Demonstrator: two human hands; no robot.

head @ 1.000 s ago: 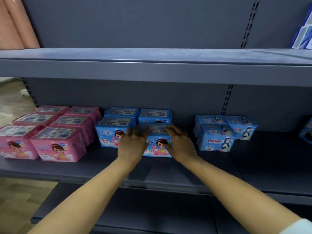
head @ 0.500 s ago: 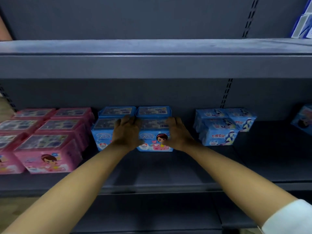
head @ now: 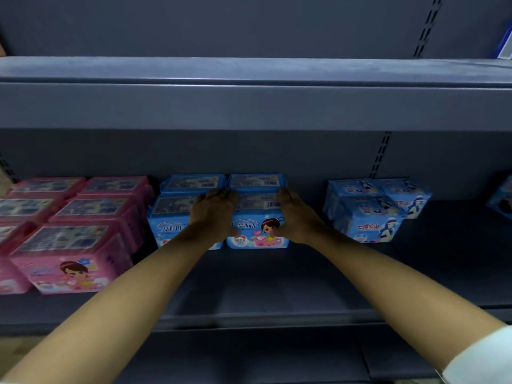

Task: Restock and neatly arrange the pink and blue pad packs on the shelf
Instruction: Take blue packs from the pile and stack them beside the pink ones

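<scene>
The left hand (head: pixel 214 214) and right hand (head: pixel 297 217) clasp the front blue pack (head: pixel 256 228) by its two sides. It stands on the shelf (head: pixel 263 275), touching a neighbouring blue pack (head: pixel 169 214), with the pink packs (head: pixel 77 231) further left.

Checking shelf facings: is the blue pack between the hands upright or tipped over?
Upright. The blue pack sits flat on the shelf, printed front facing out; the left hand and right hand hold its sides.
</scene>
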